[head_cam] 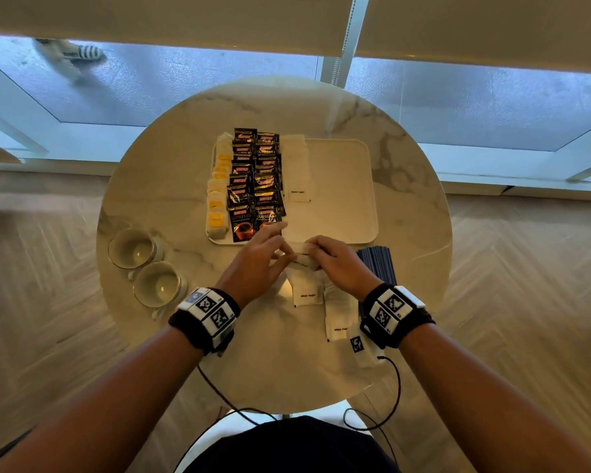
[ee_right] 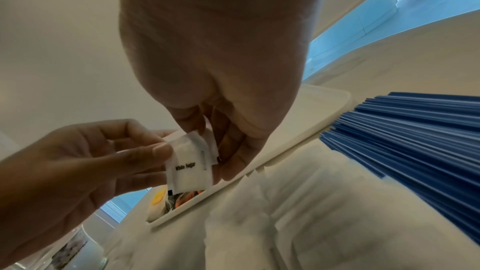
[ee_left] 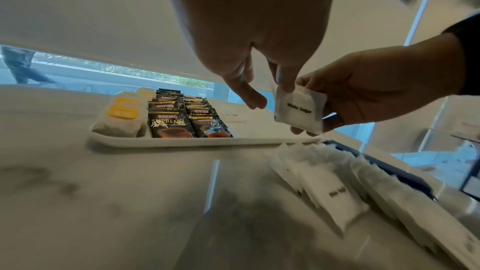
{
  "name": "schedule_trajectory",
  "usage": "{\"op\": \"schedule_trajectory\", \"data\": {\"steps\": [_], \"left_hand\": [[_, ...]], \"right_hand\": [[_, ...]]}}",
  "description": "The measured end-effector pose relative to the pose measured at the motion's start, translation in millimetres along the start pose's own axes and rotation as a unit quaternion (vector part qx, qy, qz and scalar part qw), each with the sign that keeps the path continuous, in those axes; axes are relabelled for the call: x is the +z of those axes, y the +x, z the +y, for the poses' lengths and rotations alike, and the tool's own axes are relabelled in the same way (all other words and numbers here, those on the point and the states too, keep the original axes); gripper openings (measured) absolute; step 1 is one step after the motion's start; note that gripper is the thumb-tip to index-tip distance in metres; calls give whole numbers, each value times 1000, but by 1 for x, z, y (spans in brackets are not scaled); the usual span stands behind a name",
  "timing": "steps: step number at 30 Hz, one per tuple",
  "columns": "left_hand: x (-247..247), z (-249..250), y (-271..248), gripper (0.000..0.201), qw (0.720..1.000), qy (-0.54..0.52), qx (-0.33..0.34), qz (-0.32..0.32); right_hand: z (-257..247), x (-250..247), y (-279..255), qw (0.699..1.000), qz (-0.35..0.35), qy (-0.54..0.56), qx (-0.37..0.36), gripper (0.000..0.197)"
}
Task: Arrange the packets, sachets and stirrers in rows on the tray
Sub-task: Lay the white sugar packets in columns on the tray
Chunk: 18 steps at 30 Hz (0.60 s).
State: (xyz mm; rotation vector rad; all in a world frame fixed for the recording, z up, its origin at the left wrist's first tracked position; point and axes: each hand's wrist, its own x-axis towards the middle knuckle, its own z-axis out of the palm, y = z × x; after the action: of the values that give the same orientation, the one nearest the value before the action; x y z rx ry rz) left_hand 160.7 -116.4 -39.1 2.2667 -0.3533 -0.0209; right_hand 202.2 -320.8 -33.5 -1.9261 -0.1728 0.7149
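Note:
Both hands hold a small stack of white sugar sachets (head_cam: 304, 259) just in front of the cream tray (head_cam: 342, 186). My left hand (head_cam: 284, 254) pinches the front sachet (ee_right: 189, 169) between thumb and fingers, while my right hand (head_cam: 316, 249) grips the stack from the other side. On the tray lie a row of tea bags (head_cam: 217, 199) with yellow tags, two rows of dark coffee packets (head_cam: 256, 179) and one row of sugar sachets (head_cam: 296, 169). More loose sachets (head_cam: 307, 291) lie on the table under my hands. Blue stirrers (head_cam: 377, 264) are piled to the right of my right hand.
Two glass cups (head_cam: 133, 247) (head_cam: 157, 285) stand at the left of the round marble table (head_cam: 171, 186). The tray's right half is bare. Cables hang off the table's near edge by my wrists.

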Motion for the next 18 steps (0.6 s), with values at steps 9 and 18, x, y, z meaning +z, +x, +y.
{"op": "schedule_trajectory", "data": {"steps": [9, 18], "left_hand": [[-15, -14, 66, 8, 996, -25, -53, 65], [0, -53, 115, 32, 980, 168, -104, -6]], "right_hand": [[-11, -25, 46, 996, 74, 6, -43, 28], [4, -37, 122, 983, 152, -106, 9, 27]]}}
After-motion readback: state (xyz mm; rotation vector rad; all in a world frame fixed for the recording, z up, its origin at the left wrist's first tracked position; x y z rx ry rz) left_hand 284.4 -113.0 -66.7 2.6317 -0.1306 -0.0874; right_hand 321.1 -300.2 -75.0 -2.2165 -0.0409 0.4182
